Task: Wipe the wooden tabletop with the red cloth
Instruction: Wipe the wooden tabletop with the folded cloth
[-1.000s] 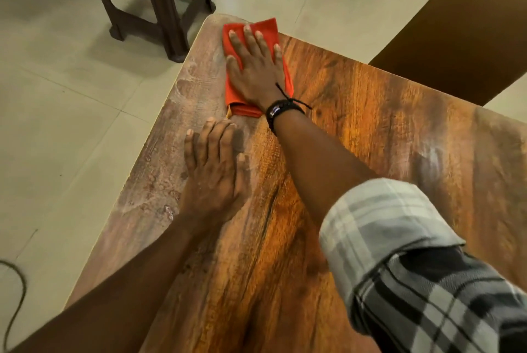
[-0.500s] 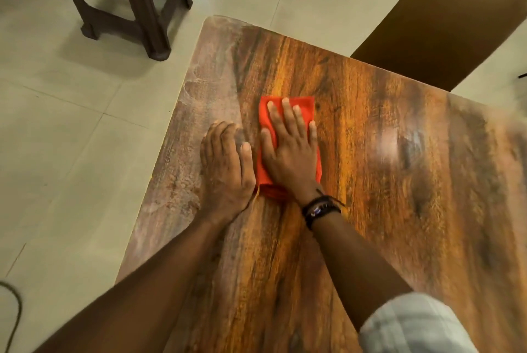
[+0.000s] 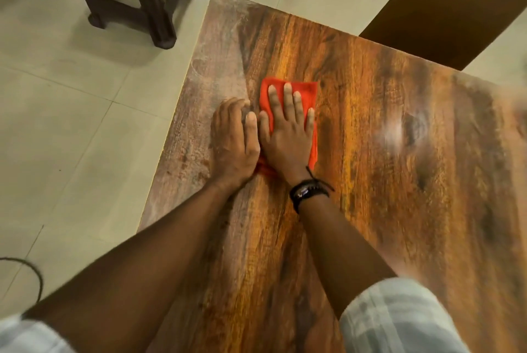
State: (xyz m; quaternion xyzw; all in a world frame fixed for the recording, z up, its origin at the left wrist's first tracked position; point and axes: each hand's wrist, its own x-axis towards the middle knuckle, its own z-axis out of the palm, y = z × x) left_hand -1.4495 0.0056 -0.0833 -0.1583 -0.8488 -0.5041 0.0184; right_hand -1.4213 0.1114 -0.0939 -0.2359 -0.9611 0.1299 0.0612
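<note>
Hands work side by side on a wood-grain surface as a person wipes it with a red cloth. The right hand lies flat with fingers spread, pressing the cloth against the wood rather than gripping it, so its grip is released and open over the fabric. The left hand rests palm down on bare wood just beside it, thumb touching the right hand, its grip also released and holding nothing. The cloth sits near the left side of the surface, roughly midway between the far corner and the person, with its near end partly hidden under the right palm. A pale, dusty-looking band runs along the left edge and far corner, while the wood to the right shows a richer orange sheen. The wiping appears to be mid-stroke and the job only partly done. The next move likely calls for steady downward pressure while sliding the cloth across the dull strip at the left edge. A dark wooden stool stands on the tiled floor beyond.
</note>
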